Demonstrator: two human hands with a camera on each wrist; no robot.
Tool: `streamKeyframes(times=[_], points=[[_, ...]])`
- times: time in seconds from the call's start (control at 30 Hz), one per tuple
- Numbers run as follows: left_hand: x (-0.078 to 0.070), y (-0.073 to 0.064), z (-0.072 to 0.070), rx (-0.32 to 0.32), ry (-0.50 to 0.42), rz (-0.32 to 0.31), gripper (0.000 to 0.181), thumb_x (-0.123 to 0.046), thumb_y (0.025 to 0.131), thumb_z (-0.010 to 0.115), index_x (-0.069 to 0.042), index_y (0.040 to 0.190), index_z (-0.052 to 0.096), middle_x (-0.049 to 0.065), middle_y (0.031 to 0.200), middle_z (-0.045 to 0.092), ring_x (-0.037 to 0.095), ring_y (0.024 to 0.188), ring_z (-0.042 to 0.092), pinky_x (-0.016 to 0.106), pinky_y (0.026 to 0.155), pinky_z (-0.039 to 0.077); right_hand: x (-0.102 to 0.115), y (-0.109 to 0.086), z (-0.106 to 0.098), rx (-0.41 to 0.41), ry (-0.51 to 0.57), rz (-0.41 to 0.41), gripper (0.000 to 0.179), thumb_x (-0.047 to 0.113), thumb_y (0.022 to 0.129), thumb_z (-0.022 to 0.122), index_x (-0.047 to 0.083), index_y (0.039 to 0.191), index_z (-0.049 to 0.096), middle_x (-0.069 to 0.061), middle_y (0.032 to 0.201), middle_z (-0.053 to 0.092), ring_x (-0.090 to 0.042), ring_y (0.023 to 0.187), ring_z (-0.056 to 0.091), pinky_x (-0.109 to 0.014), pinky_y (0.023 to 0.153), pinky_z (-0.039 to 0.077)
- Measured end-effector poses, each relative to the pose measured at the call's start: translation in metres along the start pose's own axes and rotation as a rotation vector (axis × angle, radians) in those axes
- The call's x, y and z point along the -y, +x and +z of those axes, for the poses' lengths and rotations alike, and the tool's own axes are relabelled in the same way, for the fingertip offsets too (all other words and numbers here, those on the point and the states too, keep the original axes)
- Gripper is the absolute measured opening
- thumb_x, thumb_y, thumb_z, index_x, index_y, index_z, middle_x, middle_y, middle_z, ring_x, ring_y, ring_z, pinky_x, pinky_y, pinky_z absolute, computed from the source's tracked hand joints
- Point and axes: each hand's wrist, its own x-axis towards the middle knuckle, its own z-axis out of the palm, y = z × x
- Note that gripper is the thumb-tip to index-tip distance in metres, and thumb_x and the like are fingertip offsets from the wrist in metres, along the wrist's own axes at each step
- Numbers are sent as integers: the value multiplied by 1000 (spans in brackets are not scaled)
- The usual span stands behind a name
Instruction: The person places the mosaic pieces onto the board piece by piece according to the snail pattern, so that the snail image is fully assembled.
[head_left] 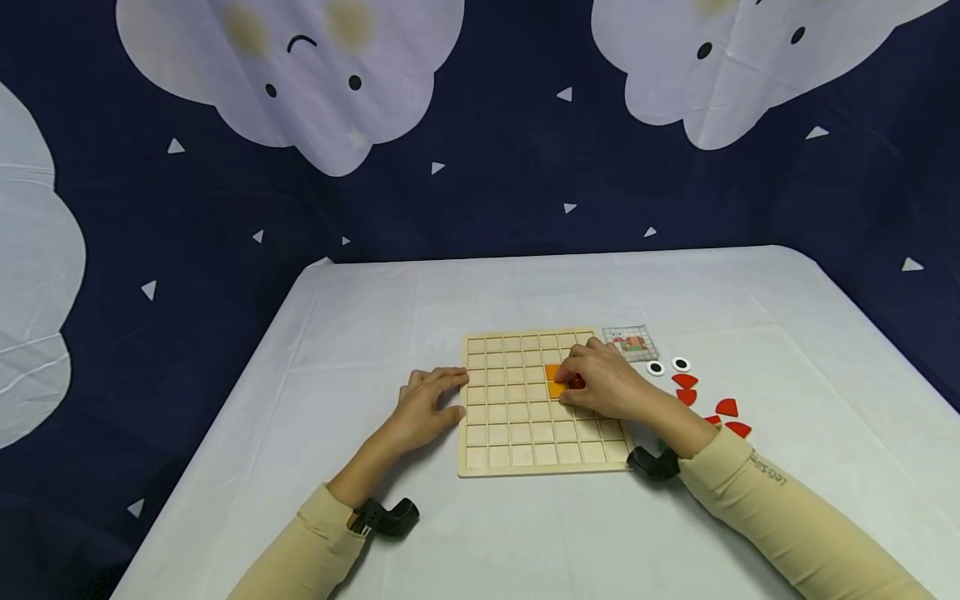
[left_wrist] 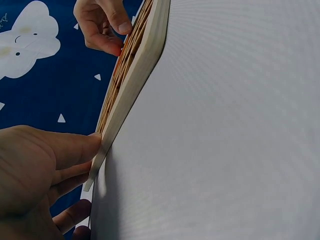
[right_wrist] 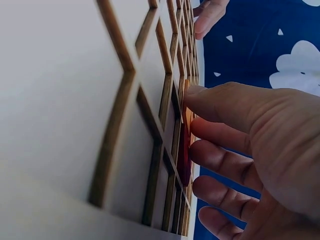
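A wooden grid board (head_left: 498,457) lies on the table. My left hand (head_left: 427,408) rests against its left edge, fingers extended and the thumb apart from them; in the left wrist view the thumb touches the rim. Over the board's right-centre cells, my right hand (head_left: 609,383) pinches an orange tile (head_left: 557,390) between thumb and index finger, low in the grid. Another orange patch (head_left: 551,370) shows just above it. Beside them a dark red piece (right_wrist: 184,157) sits in the grid, partly hidden under my right fingers.
A small picture card (head_left: 630,343) lies off the board's top right corner. Near it are two white eye discs (head_left: 681,364) with black centres. Several red rounded pieces (head_left: 727,407) lie right of the board, some hidden by my right forearm. A patterned curtain (head_left: 495,125) hangs behind the table.
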Motion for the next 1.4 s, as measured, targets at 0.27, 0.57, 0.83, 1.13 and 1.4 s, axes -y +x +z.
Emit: streamKeyframes(times=[0.27,0.57,0.83,1.13,1.4], points=[[-2,0,-1,-7,-26,-7,47,-16,84,69,-10,129,58,-1,140,51,23,111,40,43,90,25,1,-2,-3,-22,3,11,21,29,73,79,18,91,74,5,88,62,-14,82,44,-28,69,31],[-2,-1,0,-7,-27,-15,47,-17,84,69,-10,129,58,-2,140,51,23,112,39,44,91,25,-10,-13,-25,-61,13,77,21,23,76,74,14,96,74,-1,95,64,-20,86,46,-35,75,32],[0,0,0,-7,-13,-14,47,-17,84,69,-11,129,58,-3,139,51,20,110,40,42,90,26,-34,-36,-46,-75,20,145,26,20,79,73,8,102,72,-7,98,65,-24,91,48,-39,79,32],[0,-1,0,-11,-9,-7,46,-17,84,69,-11,129,58,-3,139,51,20,110,40,42,89,26,-58,-67,-54,-59,20,246,29,22,80,72,7,104,72,-9,100,65,-25,91,48,-43,81,31],[0,0,0,-6,-11,-8,47,-18,84,69,-11,129,58,-2,140,51,21,110,40,42,90,26,-72,-91,-50,-47,3,296,29,24,79,73,6,102,72,-9,97,65,-25,91,47,-41,79,31]])
